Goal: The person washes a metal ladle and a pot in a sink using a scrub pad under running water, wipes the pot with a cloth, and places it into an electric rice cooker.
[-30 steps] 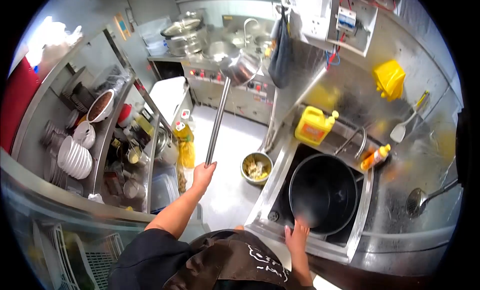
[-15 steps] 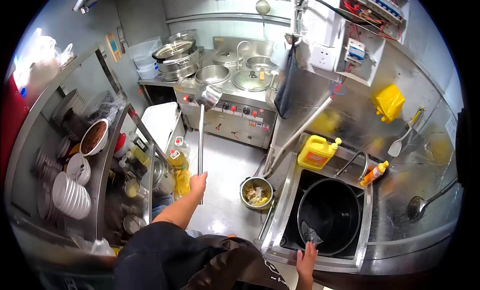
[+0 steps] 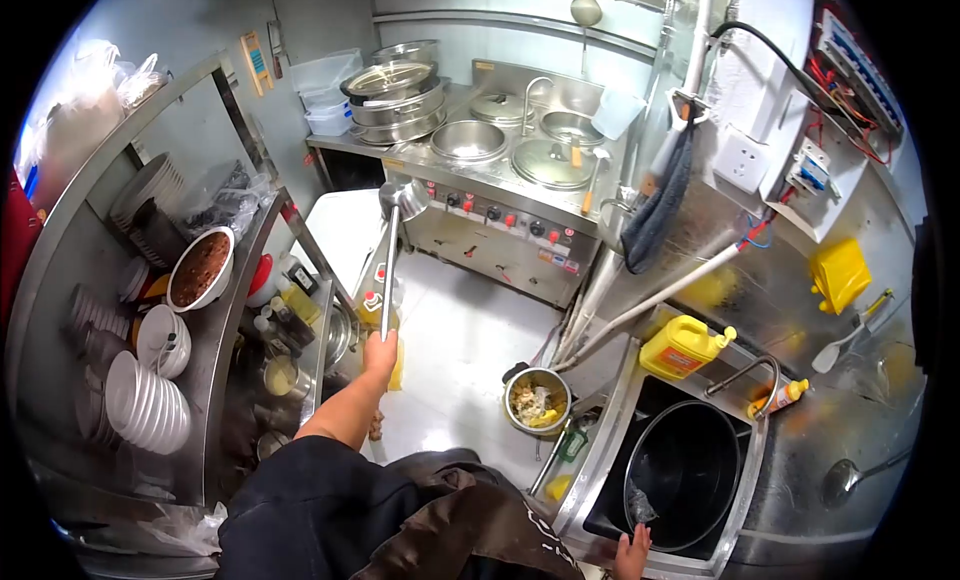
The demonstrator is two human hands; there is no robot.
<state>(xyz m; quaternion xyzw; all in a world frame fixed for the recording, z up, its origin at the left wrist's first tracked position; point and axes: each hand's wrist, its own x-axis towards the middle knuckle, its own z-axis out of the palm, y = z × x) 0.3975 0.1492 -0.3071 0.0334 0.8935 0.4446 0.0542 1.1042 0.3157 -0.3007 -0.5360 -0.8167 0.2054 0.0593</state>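
My left hand point(image 3: 380, 355) is wrapped round the long metal handle of a ladle point(image 3: 400, 200). Its deep bowl is raised in front of the stove's left end, away from my body. My right hand point(image 3: 632, 554) is beside the near edge of the sink, fingers stretched out and holding nothing visible. Just beyond those fingertips, a crumpled grey clump point(image 3: 640, 502) shows against the inner wall of a big black tub point(image 3: 690, 470). The tub stands in the sink point(image 3: 755, 470); whether my fingers touch its rim I cannot tell.
Ahead is a stove point(image 3: 490, 230) with pots and lids. To the left, a shelf point(image 3: 225, 380) holds stacked bowls point(image 3: 150, 405) and a bowl of brown food point(image 3: 200, 270). A pot of scraps point(image 3: 538, 400) stands on the floor. A yellow jug point(image 3: 685, 348) is behind the sink.
The view has swung left, so most things sit further right. The ladle in my left hand now points a little more toward the stove's left corner. My right hand stays by the tub.
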